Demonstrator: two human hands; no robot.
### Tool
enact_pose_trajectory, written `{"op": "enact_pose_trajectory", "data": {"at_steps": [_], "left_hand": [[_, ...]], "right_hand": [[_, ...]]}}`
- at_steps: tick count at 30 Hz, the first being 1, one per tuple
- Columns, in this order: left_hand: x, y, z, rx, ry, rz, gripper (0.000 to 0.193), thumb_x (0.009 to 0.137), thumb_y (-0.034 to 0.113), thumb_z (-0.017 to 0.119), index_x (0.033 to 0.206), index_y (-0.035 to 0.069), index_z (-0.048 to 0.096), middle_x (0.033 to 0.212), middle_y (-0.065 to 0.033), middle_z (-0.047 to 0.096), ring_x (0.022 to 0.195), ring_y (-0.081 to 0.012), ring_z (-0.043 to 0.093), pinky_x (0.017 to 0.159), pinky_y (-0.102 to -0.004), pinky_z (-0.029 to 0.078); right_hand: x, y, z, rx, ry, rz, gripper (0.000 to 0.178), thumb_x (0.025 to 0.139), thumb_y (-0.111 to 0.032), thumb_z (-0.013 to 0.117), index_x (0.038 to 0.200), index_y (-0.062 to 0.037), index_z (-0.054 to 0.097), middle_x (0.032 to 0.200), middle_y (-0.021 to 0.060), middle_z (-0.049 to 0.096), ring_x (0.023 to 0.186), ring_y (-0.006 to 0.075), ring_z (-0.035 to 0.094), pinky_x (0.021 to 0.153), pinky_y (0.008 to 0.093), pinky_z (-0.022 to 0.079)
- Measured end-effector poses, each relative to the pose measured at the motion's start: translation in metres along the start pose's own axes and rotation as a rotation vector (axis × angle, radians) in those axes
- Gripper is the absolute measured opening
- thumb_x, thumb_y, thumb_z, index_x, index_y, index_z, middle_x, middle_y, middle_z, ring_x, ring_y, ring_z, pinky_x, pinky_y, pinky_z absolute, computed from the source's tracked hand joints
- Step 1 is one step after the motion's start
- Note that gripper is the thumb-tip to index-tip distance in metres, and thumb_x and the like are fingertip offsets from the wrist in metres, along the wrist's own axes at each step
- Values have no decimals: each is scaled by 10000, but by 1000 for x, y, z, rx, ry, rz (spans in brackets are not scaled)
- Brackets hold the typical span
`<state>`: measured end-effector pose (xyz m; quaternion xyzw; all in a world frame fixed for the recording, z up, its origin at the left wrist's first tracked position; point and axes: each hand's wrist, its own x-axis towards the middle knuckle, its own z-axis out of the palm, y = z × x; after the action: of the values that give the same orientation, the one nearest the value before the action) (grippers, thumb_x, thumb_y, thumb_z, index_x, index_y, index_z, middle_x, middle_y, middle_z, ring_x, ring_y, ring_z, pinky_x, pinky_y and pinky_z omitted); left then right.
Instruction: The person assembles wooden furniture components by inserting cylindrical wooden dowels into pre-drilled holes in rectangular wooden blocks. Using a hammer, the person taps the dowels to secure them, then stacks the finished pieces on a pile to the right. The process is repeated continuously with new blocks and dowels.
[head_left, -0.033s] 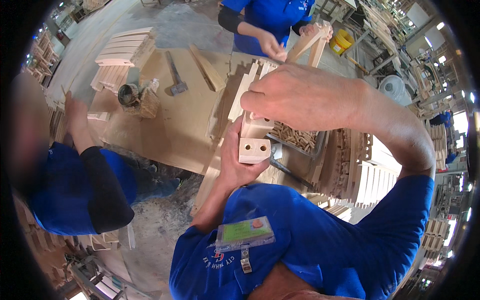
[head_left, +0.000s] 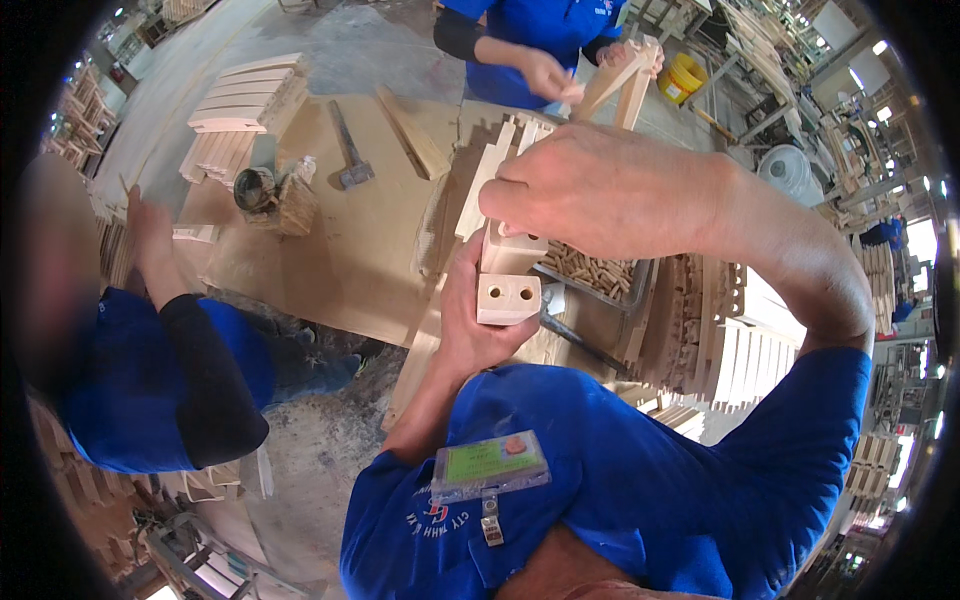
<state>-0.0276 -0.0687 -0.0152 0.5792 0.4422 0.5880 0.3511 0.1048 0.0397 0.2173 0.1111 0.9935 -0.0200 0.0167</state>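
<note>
My left hand is closed around two pale wooden pieces, held with their drilled ends up. The nearer wooden piece shows two round holes in its end. Just beyond it, the farther wooden piece is partly covered by my right hand. That hand is closed, fingertips pinched down over the end of the farther piece. What looks like the pale tip of a wooden dowel shows under the fingers, beside an uncovered hole. Beyond the pieces, a tray of wooden dowels lies under my right wrist.
A hammer, a wooden bar and a dark pot are on the cardboard-covered table. Stacked slats stand far left, more wooden parts at right. One co-worker is at left; another works opposite.
My hands and the wooden pieces stay practically in place. Across the table, the co-worker's hand has shifted slightly away from me.
</note>
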Motion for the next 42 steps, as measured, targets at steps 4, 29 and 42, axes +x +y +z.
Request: {"op": "enact_pose_trajectory", "data": {"at_steps": [4,29,42], "left_hand": [[1,7,3,9,-9,-37,919,683,145,837,1494,7,426,1174,-178,643,1057,-330,668,924,-433,535],[-7,5,-4,-118,-31,-82,825,796,-65,729,1500,-39,300,1339,-155,538,1183,-198,616,967,-334,555],[0,7,7,-168,-4,-33,780,738,-42,772,1445,-58,442,1306,-149,590,1108,-183,628,919,-326,552]], "right_hand": [[-6,1,7,29,16,65,184,905,-139,690,868,40,667,744,209,701,723,405,733,615,487,583],[-176,58,381,394,197,1465,210,902,-244,718,952,-40,706,1011,220,722,1006,405,696,846,520,538],[-92,22,101,798,627,569,137,989,-87,718,1111,-28,742,974,70,751,878,143,701,758,328,560]]}}
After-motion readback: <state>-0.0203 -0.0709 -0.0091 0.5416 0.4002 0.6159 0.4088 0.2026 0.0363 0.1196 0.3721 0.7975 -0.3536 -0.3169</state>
